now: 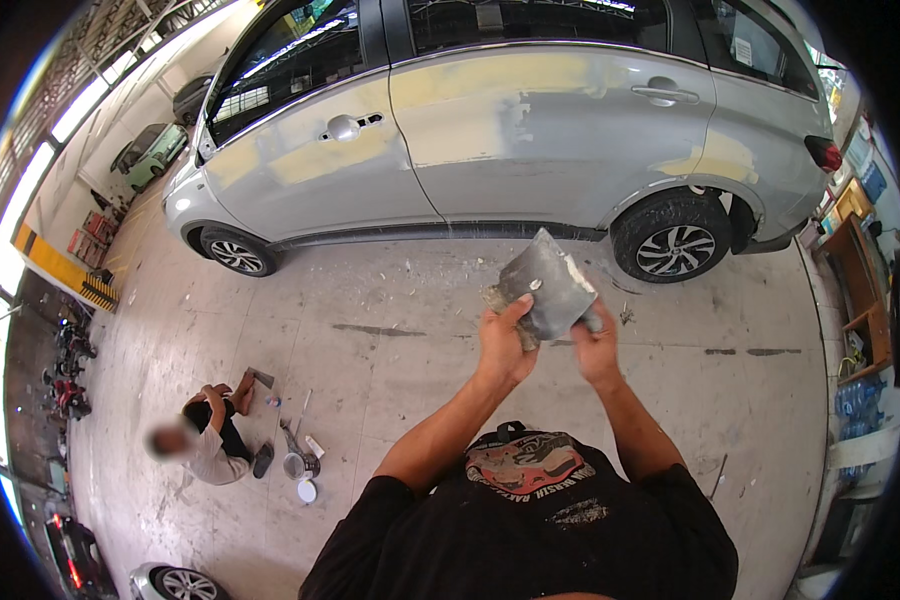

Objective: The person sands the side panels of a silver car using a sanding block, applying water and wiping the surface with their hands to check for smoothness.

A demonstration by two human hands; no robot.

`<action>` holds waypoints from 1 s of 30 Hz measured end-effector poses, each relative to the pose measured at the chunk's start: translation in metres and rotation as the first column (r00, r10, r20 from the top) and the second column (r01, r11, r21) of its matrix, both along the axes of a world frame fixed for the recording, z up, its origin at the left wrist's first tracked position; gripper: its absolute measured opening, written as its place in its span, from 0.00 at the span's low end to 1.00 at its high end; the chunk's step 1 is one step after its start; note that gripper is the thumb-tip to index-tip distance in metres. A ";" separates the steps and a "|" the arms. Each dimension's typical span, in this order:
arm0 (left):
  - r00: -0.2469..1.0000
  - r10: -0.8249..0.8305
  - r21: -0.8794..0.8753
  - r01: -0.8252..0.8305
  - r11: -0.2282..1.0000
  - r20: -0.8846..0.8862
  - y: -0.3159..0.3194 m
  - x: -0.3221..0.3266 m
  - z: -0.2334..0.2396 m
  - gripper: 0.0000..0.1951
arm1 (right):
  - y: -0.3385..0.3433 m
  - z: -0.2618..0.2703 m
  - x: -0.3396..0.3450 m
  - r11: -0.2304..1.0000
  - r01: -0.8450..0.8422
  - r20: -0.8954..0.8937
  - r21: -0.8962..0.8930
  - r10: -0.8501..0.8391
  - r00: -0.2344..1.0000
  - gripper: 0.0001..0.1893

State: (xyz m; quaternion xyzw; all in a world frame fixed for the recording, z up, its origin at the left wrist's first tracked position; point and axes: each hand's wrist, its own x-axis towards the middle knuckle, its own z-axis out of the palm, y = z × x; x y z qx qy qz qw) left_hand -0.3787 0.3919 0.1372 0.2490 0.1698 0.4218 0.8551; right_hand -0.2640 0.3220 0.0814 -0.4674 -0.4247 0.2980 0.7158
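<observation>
My left hand (508, 337) grips a flat grey putty plate (546, 289) with its thumb on top. Pale filler lines the plate's right edge, and a small lump sits near the middle. Under the plate, beside my fingers, shows a rough, putty-crusted edge (499, 300). At the lower right corner of the plate, my blurred right hand (598, 346) closes around a small grey tool (591, 321), mostly hidden by the fingers. Beyond both hands stands a silver car (540, 195), its doors and rear fender patched with yellowish filler (457, 135).
A person (217, 439) sits on the floor (390, 405) at left, near an open can (298, 465), a white lid (307, 491) and a flat blade (261, 377). Shelving (866, 300) and water bottles (859, 409) line the right side. Another car (184, 581) is behind.
</observation>
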 end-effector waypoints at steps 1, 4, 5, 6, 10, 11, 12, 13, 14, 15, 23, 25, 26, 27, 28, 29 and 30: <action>1.000 -0.001 0.060 0.000 0.998 0.012 -0.004 0.004 0.007 0.14 | 0.000 -0.012 -0.014 0.999 0.045 0.092 0.008 -0.046 0.995 0.28; 0.989 0.144 0.236 -0.130 0.963 -0.042 -0.010 0.001 0.022 0.15 | 0.007 -0.036 -0.032 0.993 0.120 0.204 0.004 -0.119 0.972 0.28; 0.974 0.216 0.291 -0.190 0.938 -0.061 -0.010 -0.003 0.029 0.15 | 0.009 -0.038 -0.015 0.994 0.106 0.124 -0.032 -0.101 0.987 0.29; 0.986 0.159 0.139 -0.163 0.977 0.042 -0.004 -0.015 0.043 0.18 | 0.010 -0.038 -0.002 0.994 0.091 0.029 -0.067 -0.090 0.996 0.30; 0.978 0.200 0.001 -0.200 0.980 0.052 0.045 -0.050 0.000 0.18 | 0.022 0.027 0.002 0.983 -0.064 -0.303 0.174 0.115 0.946 0.32; 0.980 0.198 -0.033 -0.197 0.980 0.030 0.041 -0.049 -0.013 0.17 | 0.024 0.031 0.002 0.979 -0.052 -0.303 0.198 0.112 0.946 0.33; 0.980 0.198 -0.066 -0.197 0.978 0.006 0.039 -0.047 -0.023 0.17 | 0.026 0.035 0.003 0.974 -0.043 -0.304 0.222 0.111 0.946 0.33; 0.982 0.190 -0.077 -0.189 0.979 -0.005 0.036 -0.043 -0.031 0.16 | 0.027 0.037 0.001 0.972 -0.042 -0.296 0.232 0.111 0.949 0.33; 0.983 0.184 -0.088 -0.184 0.979 -0.015 0.032 -0.037 -0.039 0.16 | 0.028 0.039 -0.002 0.969 -0.043 -0.288 0.242 0.114 0.951 0.33; 0.984 0.177 -0.103 -0.179 0.978 -0.026 0.026 -0.031 -0.041 0.16 | 0.028 0.039 -0.004 0.968 -0.044 -0.281 0.249 0.116 0.953 0.34; 0.986 0.166 -0.048 -0.167 0.985 -0.031 0.015 -0.021 -0.031 0.14 | 0.022 0.037 -0.014 0.988 -0.089 0.126 0.123 0.073 0.989 0.33; 0.985 0.173 -0.046 -0.173 0.984 -0.008 0.014 -0.018 -0.022 0.14 | 0.020 0.037 -0.014 0.995 -0.065 0.187 0.073 0.050 0.981 0.32; 0.985 0.175 -0.046 -0.175 0.984 0.003 0.013 -0.016 -0.017 0.14 | 0.020 0.036 -0.014 0.997 -0.055 0.168 0.048 0.046 0.985 0.32; 0.984 0.174 -0.026 -0.174 0.984 0.022 0.012 -0.015 -0.008 0.14 | 0.021 0.036 -0.013 0.999 -0.043 0.149 0.027 0.039 0.988 0.31; 0.985 0.169 -0.005 -0.169 0.986 0.042 0.011 -0.015 0.004 0.14 | 0.022 0.032 -0.011 0.996 -0.061 0.083 0.062 0.056 0.995 0.30; 0.985 0.162 0.016 -0.163 0.986 0.062 0.010 -0.015 0.011 0.15 | 0.025 0.024 -0.008 0.992 -0.076 0.018 0.099 0.075 0.997 0.30; 0.985 0.156 0.008 -0.157 0.988 0.076 0.011 -0.017 0.016 0.15 | 0.027 0.030 -0.006 0.986 -0.095 -0.036 0.135 0.101 0.994 0.29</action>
